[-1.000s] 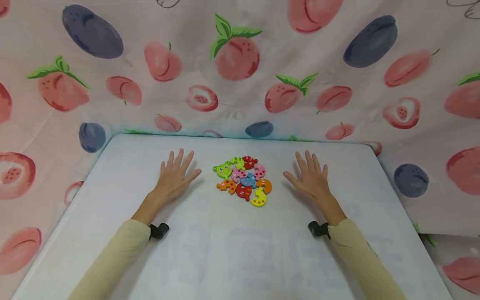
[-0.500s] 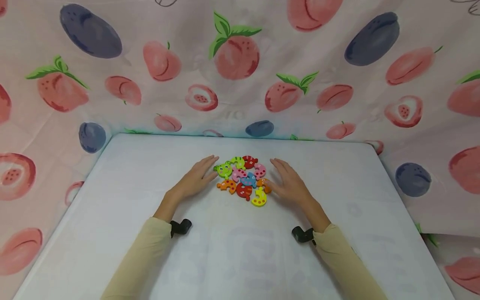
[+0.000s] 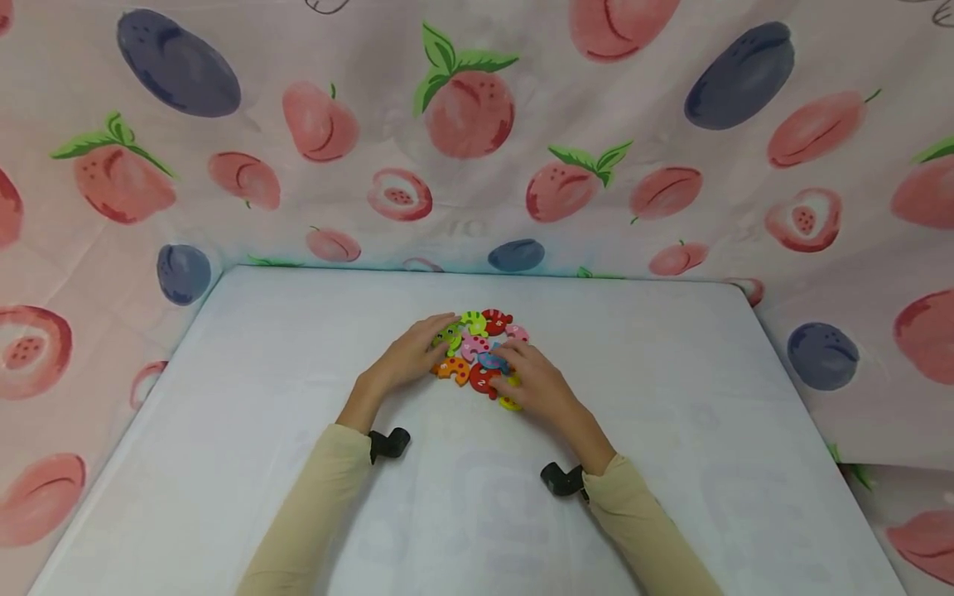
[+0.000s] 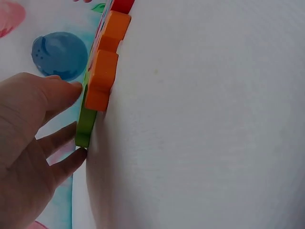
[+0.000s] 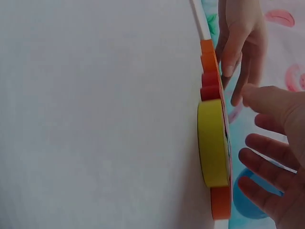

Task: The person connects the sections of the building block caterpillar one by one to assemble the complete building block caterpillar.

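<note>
Colourful flat puzzle pieces with numbers, stripes and spots lie clustered mid-table. My left hand [image 3: 408, 354] reaches over the cluster's left side, with thumb and fingertips right at the green animal-face piece [image 3: 450, 333] and partly covering it. In the left wrist view, its fingers lie loosely along the edge of that green piece [image 4: 86, 125], beside an orange piece [image 4: 102, 78]. My right hand [image 3: 542, 387], fingers relaxed and spread, is over the right side, near the red piece [image 3: 483, 379] and blue piece [image 3: 490, 361]. It partly hides the yellow piece [image 3: 509, 405].
Around the cluster spreads a white-covered table [image 3: 462, 513]. Behind it hangs a fruit-patterned cloth [image 3: 477, 199]. Black wrist cameras sit on the left wrist [image 3: 391, 444] and the right wrist [image 3: 561, 480].
Both hands have come inward from wide apart on either side to the puzzle pieces. The right hand now covers the cluster's right part; the pieces have not visibly shifted.
</note>
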`<act>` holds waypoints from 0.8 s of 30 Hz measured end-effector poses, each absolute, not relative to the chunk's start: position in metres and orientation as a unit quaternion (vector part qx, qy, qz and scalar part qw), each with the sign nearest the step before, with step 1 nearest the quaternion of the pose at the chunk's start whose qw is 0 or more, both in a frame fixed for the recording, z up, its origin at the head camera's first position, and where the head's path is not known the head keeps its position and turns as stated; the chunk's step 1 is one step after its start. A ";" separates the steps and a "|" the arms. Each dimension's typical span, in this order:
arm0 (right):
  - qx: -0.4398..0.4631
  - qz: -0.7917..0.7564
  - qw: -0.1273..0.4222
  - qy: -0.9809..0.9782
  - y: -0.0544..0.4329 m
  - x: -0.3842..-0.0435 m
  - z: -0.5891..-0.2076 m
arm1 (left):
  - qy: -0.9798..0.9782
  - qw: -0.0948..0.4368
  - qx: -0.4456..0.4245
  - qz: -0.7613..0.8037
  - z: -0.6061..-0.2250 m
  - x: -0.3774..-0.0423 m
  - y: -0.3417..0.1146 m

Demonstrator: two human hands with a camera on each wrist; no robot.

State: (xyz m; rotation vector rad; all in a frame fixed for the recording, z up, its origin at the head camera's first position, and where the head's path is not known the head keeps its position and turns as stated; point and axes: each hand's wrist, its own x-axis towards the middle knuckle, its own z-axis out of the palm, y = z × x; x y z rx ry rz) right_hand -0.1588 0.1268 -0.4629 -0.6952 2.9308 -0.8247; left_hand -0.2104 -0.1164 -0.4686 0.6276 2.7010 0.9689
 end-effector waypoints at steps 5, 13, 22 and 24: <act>-0.229 -0.253 0.003 0.940 0.119 -0.157 -0.466 | 0.922 0.087 0.224 0.302 -0.470 -0.210 -0.114; -0.226 -0.201 0.037 0.952 0.108 -0.154 -0.464 | 0.956 0.045 0.214 0.198 -0.463 -0.206 -0.117; -0.222 -0.177 0.045 0.958 0.104 -0.145 -0.457 | 0.974 0.053 0.114 0.187 -0.458 -0.192 -0.123; -0.218 -0.182 0.044 0.958 0.104 -0.144 -0.457 | 0.976 0.054 0.094 0.191 -0.457 -0.188 -0.124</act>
